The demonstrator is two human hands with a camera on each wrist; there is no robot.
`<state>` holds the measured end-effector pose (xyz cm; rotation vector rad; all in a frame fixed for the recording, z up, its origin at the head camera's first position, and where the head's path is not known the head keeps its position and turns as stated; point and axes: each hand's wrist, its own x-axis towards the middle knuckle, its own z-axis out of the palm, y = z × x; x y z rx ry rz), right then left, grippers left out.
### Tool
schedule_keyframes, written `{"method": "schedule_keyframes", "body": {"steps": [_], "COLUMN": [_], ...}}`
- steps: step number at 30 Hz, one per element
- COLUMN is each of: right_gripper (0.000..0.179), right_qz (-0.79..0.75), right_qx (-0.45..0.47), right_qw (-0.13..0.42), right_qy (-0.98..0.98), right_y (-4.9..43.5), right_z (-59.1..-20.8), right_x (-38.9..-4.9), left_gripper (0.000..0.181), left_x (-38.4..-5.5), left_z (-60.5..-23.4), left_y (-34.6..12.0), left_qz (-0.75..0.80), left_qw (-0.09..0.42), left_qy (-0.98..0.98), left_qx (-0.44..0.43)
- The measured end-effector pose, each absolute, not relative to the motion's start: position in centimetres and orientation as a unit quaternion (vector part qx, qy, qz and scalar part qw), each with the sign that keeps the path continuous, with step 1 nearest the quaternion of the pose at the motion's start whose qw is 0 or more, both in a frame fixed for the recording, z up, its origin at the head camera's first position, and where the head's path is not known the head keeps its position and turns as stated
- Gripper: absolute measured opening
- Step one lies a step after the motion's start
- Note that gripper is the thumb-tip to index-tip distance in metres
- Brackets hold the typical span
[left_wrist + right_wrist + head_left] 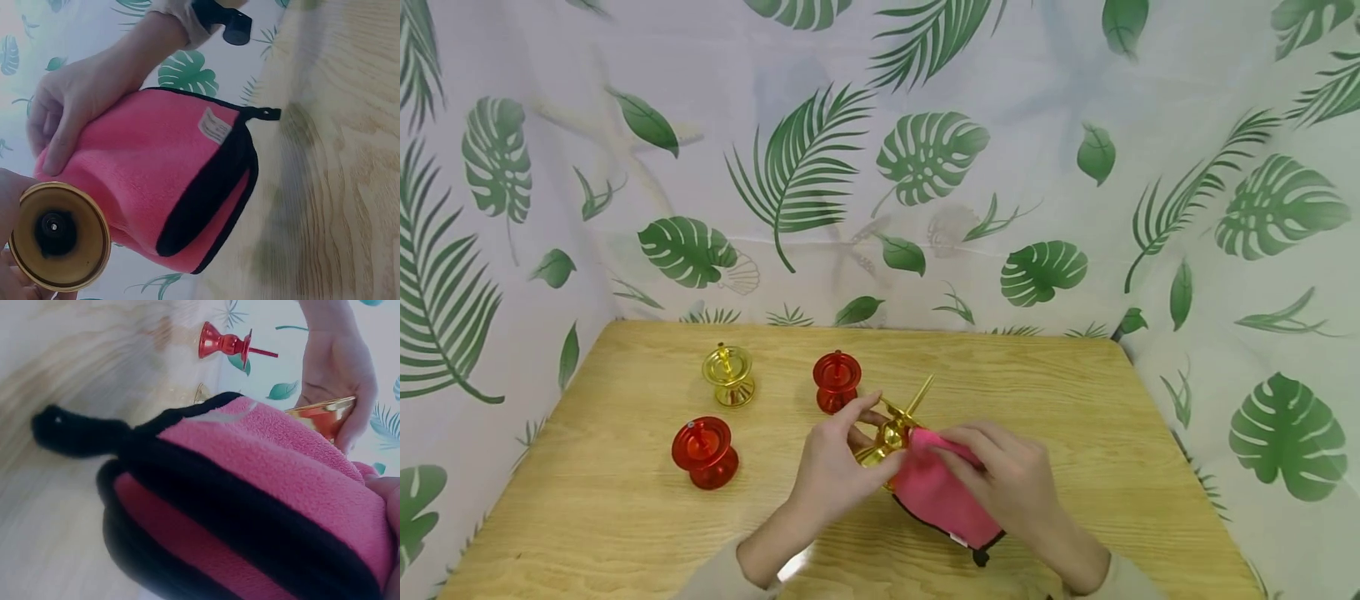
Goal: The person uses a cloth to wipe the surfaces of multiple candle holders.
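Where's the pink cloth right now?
In the head view, the pink cloth is low and right of centre, held in the right hand against the gold candle holder in the left hand.

Leaf-print cloth walls (850, 192); wooden table (767, 454)

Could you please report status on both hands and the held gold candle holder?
Left hand gripping gold candle holder, tilted. Right hand pinching pink cloth against it. One red candle holder just beyond left hand; nothing seen blocking.
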<state>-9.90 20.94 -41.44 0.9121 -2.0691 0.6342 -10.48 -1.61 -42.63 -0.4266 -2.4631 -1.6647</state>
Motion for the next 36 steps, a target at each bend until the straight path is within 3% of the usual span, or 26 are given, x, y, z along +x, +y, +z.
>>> {"method": "schedule_keyframes", "body": {"steps": [4,8,12,17,24,28,36], "right_gripper": [0.033,0.017,0.029,0.03,0.029,0.018,0.038], "right_qz": [0.219,0.198,0.186,0.165,0.156,0.164,0.192], "right_qx": [0.363,0.363,0.362,0.357,0.366,0.372,0.364], "right_qw": [0.37,0.357,0.349,0.341,0.36,0.372,0.391], "right_qy": [-0.827,-0.837,-0.844,-0.854,-0.844,-0.835,-0.823], "right_y": [20.2,19.6,19.3,18.9,18.9,19.4,20.2], "right_z": [-40.7,-40.3,-40.1,-39.7,-39.2,-39.6,-40.9], "right_x": [-10.1,-10.2,-10.2,-10.1,-10.1,-10.0,-9.9], "left_gripper": [0.063,0.063,0.064,0.064,0.065,0.066,0.064], "left_x": [-10.5,-10.5,-10.6,-10.6,-10.3,-10.3,-10.2], "left_z": [-42.9,-43.1,-43.4,-43.5,-42.9,-42.7,-42.4], "left_y": [-1.6,-1.6,-1.5,-1.3,-1.5,-1.6,-1.6], "left_qz": [-0.501,-0.456,-0.397,-0.353,-0.438,-0.494,-0.57], "left_qw": [0.116,0.159,0.213,0.262,0.207,0.167,0.096], "left_qy": [-0.842,-0.856,-0.867,-0.869,-0.851,-0.834,-0.804], "left_qx": [-0.161,-0.186,-0.213,-0.226,-0.203,-0.18,-0.142]}}
